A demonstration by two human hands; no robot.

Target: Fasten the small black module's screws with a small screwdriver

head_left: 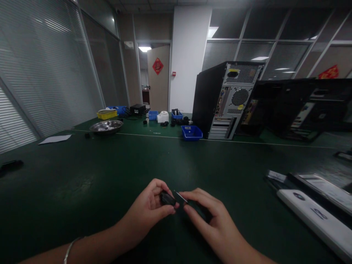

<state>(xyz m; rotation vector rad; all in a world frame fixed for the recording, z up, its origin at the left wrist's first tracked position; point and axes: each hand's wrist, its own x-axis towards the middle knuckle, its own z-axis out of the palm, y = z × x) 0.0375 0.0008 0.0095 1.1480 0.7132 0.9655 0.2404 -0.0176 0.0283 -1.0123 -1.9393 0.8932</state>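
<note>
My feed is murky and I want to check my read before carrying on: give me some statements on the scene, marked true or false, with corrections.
1. The left hand holds a small black part. True.
2. Only one hand is holding something. False: the right hand pinches a thin flat piece.
3. A bracelet circles the left forearm. True.
4. Nothing lies to the right of the hands. False: a long white object lies there.
5. A red decoration hangs on the door. True.
</note>
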